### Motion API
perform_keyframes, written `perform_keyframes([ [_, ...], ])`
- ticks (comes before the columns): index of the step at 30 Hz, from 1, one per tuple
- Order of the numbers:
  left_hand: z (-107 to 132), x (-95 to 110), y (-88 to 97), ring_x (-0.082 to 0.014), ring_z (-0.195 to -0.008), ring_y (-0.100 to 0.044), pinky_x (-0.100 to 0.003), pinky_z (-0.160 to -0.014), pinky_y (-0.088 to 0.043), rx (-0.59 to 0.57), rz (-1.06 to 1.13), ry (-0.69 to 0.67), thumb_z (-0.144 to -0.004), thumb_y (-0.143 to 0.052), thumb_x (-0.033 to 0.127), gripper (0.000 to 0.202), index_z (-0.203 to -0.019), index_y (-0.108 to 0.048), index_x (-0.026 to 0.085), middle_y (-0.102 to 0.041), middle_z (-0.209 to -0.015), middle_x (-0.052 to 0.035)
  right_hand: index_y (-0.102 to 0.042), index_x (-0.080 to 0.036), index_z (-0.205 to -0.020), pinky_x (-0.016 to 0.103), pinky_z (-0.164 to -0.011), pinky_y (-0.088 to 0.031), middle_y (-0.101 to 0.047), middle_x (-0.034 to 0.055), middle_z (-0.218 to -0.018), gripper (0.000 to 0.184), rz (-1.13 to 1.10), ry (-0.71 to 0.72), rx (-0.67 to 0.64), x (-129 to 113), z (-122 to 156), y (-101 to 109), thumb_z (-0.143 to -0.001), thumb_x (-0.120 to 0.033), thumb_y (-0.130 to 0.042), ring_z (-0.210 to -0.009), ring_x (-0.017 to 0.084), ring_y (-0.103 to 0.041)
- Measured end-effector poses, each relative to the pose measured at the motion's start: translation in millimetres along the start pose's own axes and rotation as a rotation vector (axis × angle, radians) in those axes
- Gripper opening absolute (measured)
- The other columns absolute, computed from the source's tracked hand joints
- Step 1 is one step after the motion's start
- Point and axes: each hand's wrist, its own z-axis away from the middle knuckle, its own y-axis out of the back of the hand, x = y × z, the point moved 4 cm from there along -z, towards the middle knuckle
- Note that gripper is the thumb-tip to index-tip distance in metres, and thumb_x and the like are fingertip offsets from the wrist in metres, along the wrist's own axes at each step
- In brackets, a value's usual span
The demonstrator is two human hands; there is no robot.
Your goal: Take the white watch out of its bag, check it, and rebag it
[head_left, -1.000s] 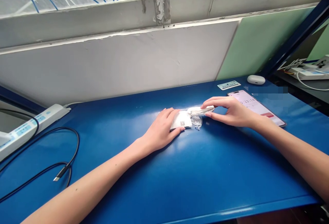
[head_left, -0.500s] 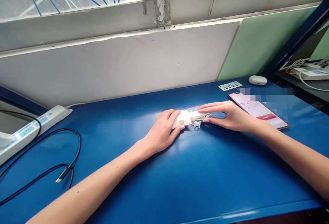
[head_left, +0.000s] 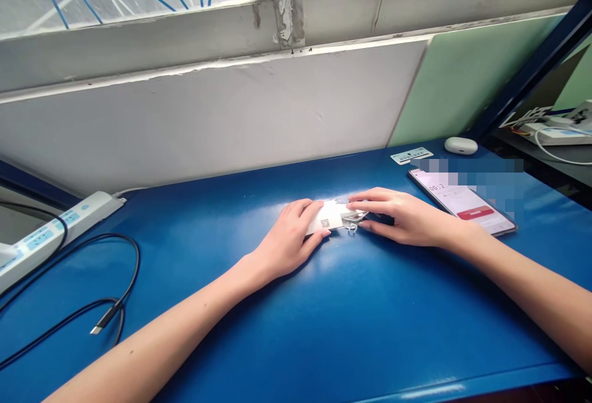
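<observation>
Low over the blue table, my left hand grips the left end of a small white box with a QR code printed on it. Its thumb lies along the near side, with the fingers over the far side. Out of the box's right end sticks a white, coiled cable-like bundle, which seems wrapped in clear plastic. My right hand has this bundle between its fingers and thumb. How much of the bundle lies inside the box is hidden.
A phone showing a timer lies right of my right hand, with a card and a white earbud case behind it. A power strip and a black cable lie on the left. The wall bounds the table's back.
My right hand has moved slightly left towards my left hand, and less of the bundle sticks out of the box. My left hand keeps its hold. The view has shifted slightly.
</observation>
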Motion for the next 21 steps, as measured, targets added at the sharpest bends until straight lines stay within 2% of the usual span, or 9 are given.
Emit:
perform_keyframes([
  [4,0,0,-0.4,-0.0313,-0.129,-0.050,-0.048,-0.108,-0.044,-0.004,-0.020,0.006,-0.101,-0.048,0.041,0.045,-0.140,-0.047,0.018,-0.053,-0.137,-0.0162,-0.073,-0.027,-0.119,0.046,-0.093,-0.055,-0.071,0.0102,-0.124,0.031,0.044,0.015,0.047,1,0,10,-0.092,-0.026,-0.059,-0.110,0.029,-0.067],
  [7,0,1,0.3,-0.0316,-0.128,-0.050,-0.048,-0.108,-0.044,-0.002,-0.010,0.007,-0.101,-0.048,0.042,0.044,-0.139,-0.048,0.020,-0.054,-0.136,-0.0155,-0.075,-0.025,-0.114,0.044,-0.089,-0.056,-0.074,0.0096,-0.116,0.028,0.036,0.036,0.036,0,0,10,-0.093,-0.023,-0.056,-0.103,0.027,-0.069],
  [11,0,2,0.8,-0.0319,-0.127,-0.051,-0.050,-0.108,-0.043,-0.004,0.002,0.003,-0.101,-0.048,0.040,0.042,-0.137,-0.049,0.020,-0.055,-0.135,-0.0159,-0.070,-0.023,-0.122,0.044,-0.092,-0.055,-0.071,0.0113,-0.123,0.032,0.048,0.030,0.003,-2,0,0,-0.095,-0.023,-0.053,-0.107,0.027,-0.067],
  [16,0,1,-0.5,-0.0308,-0.126,-0.052,-0.049,-0.107,-0.044,0.011,-0.026,-0.025,-0.100,-0.050,0.039,0.042,-0.137,-0.049,0.018,-0.056,-0.134,-0.0157,-0.068,-0.021,-0.125,0.043,-0.093,-0.056,-0.069,0.0125,-0.123,0.035,0.064,0.059,0.034,-8,1,-10,-0.096,-0.017,-0.049,-0.110,0.027,-0.066],
  [21,0,1,-0.8,-0.0302,-0.124,-0.052,-0.048,-0.107,-0.045,0.018,-0.051,-0.043,-0.101,-0.050,0.039,0.041,-0.136,-0.049,0.017,-0.056,-0.132,-0.0154,-0.066,-0.022,-0.129,0.046,-0.098,-0.054,-0.060,0.0163,-0.136,0.038,0.132,0.052,0.060,-12,0,-12,-0.095,-0.016,-0.051,-0.121,0.030,-0.060],
])
